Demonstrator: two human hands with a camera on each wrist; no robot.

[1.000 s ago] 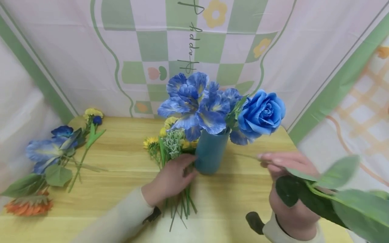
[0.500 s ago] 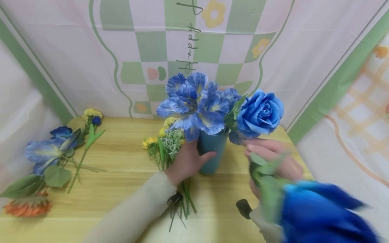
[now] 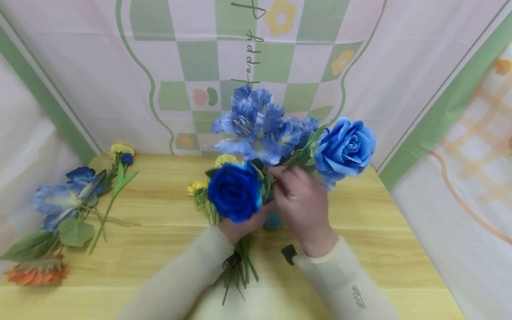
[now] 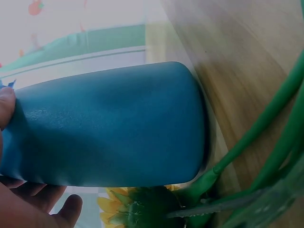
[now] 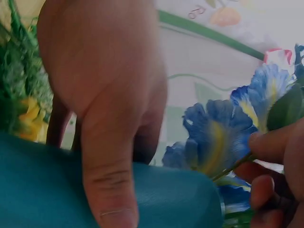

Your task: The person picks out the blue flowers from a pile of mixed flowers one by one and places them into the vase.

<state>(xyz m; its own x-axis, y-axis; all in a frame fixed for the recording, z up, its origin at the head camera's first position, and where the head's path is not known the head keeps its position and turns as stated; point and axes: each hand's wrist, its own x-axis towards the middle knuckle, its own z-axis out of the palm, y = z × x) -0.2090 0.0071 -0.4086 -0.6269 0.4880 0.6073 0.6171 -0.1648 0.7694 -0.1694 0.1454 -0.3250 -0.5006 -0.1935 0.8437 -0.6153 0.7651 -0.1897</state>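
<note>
A teal vase point(image 3: 274, 221) stands on the table, mostly hidden by the hands in the head view. Around its upper part, my left hand point(image 3: 247, 225) grips it, the thumb lying across the near side point(image 5: 111, 190). My right hand point(image 3: 305, 206) pinches the thin stem point(image 5: 232, 169) of a dark blue rose point(image 3: 235, 192) at the vase's mouth. The stem's lower end is hidden. Pale blue ruffled flowers point(image 3: 256, 129) and a lighter blue rose point(image 3: 346, 148) rise from the vase.
Yellow flowers point(image 3: 197, 188) with long green stems point(image 3: 245, 266) lie just left of the vase. Farther left lie an orange flower point(image 3: 38, 270), a pale blue flower point(image 3: 56, 200) and a small yellow flower stem point(image 3: 105, 218). A patterned cloth point(image 3: 196, 58) hangs behind.
My right hand has brought the dark blue rose from the right to the vase's mouth. My left hand has moved up onto the vase. The ruffled flowers have shifted slightly.
</note>
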